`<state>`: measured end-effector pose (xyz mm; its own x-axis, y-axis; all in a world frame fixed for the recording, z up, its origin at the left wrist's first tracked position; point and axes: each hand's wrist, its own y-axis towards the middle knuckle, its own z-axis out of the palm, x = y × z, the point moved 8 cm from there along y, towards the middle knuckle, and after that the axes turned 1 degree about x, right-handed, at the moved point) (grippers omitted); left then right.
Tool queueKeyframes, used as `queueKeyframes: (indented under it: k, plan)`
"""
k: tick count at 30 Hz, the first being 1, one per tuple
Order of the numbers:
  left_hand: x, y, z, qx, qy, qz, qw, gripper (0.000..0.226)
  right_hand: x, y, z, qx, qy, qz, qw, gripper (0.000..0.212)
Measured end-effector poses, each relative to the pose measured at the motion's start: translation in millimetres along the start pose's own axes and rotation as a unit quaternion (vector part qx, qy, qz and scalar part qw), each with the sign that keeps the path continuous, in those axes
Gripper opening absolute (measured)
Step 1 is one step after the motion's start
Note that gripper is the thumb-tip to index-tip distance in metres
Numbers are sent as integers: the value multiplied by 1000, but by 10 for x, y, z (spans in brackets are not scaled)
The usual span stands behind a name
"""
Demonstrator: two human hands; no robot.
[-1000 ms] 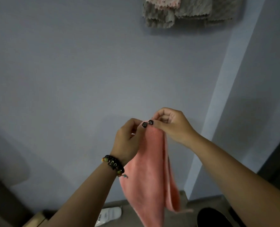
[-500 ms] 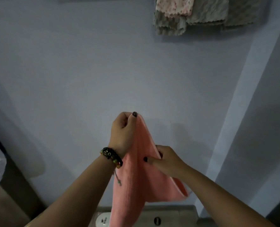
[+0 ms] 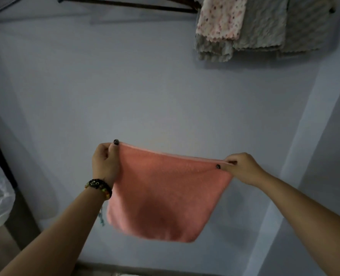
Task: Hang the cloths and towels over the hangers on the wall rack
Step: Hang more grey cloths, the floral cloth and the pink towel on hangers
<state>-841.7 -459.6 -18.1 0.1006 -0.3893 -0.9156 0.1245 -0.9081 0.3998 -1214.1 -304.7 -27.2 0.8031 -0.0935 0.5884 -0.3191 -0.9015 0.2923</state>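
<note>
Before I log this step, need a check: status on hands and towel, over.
Left hand and right hand each pinch a top corner. Pink towel spread flat, below the rack. Cloths already hung on its right end; nothing in the way.

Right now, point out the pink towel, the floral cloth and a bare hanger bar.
pink towel point(image 3: 165, 196), head view, middle of its front face.
floral cloth point(image 3: 220, 18), head view, centre of the hanging panel.
bare hanger bar point(image 3: 125, 5), head view, mid-length.
</note>
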Motion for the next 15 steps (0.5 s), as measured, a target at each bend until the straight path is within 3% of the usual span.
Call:
queueKeyframes:
  k: [8, 12, 15]
  plan:
    - [597, -135, 57, 33, 32, -78, 996, 25, -264, 27, -79, -77, 172, 122, 974, 12]
    - [824, -272, 136, 39, 41, -137, 989, 26, -434, -95, 5, -123, 89, 172, 973, 8]
    - [923, -399, 294, 84, 48, -192, 977, 29, -446, -190, 109, -111, 23, 196, 974, 4]
